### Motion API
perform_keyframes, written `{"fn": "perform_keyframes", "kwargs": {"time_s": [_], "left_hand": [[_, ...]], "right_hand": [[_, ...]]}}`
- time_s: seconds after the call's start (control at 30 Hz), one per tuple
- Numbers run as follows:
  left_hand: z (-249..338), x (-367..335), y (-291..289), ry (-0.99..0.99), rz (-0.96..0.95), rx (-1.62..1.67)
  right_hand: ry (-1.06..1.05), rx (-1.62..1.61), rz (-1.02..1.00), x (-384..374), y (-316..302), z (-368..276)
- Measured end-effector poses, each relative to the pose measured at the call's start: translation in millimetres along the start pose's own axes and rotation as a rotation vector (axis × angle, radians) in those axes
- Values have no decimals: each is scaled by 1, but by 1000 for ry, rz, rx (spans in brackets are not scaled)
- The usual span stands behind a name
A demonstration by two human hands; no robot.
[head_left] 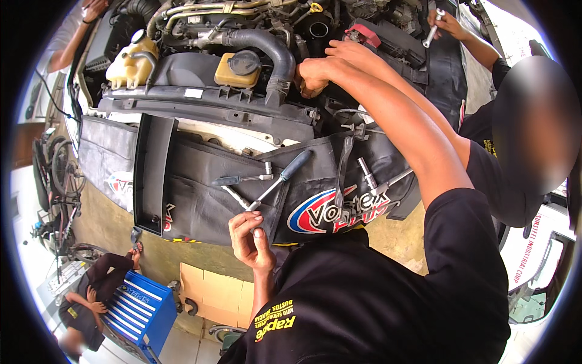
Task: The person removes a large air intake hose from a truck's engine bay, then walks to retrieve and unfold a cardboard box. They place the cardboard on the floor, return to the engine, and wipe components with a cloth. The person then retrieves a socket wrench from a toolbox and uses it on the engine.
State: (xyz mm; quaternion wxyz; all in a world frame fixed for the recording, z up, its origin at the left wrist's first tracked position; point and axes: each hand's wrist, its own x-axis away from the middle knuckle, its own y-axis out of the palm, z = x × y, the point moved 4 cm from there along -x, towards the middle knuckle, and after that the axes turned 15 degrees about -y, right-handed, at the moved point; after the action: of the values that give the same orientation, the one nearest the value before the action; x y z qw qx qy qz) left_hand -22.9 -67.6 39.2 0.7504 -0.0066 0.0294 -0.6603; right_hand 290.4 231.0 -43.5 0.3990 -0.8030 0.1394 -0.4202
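My left hand [253,241], fingers curled, is at the head end of a blue-handled ratchet [285,177], seemingly gripping it there. A silver extension [236,198] angles off from the same end. My right arm reaches across into the engine bay, where my right hand [313,76] is closed beside the thick black hose [280,60]; its fingertips are hidden. Just beyond it, a co-worker's hand [351,53] also reaches in. A second blue-handled ratchet [242,179] lies on the black fender cover [200,167], and a silver socket tool [367,173] lies farther right.
A long black tray [154,173] rests across the cover. The co-worker's other hand [447,24] holds a wrench [434,29]. Yellowed reservoirs [132,64] stand in the engine bay. Behind are a blue tool cabinet [136,309], cardboard [215,294] and a seated person [91,303].
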Motion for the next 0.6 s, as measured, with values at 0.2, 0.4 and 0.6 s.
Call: {"fn": "perform_keyframes", "kwargs": {"time_s": [0.2, 0.4, 0.6], "left_hand": [[6, -7, -7, 43, -11, -84], [-3, -5, -10, 3, 19, -71], [0, -9, 2, 16, 42, -37]], "right_hand": [[-61, 171, -4, -21, 32, 20], [44, 129, -75, -24, 38, 20], [2, 215, -114, -35, 41, 8]]}}
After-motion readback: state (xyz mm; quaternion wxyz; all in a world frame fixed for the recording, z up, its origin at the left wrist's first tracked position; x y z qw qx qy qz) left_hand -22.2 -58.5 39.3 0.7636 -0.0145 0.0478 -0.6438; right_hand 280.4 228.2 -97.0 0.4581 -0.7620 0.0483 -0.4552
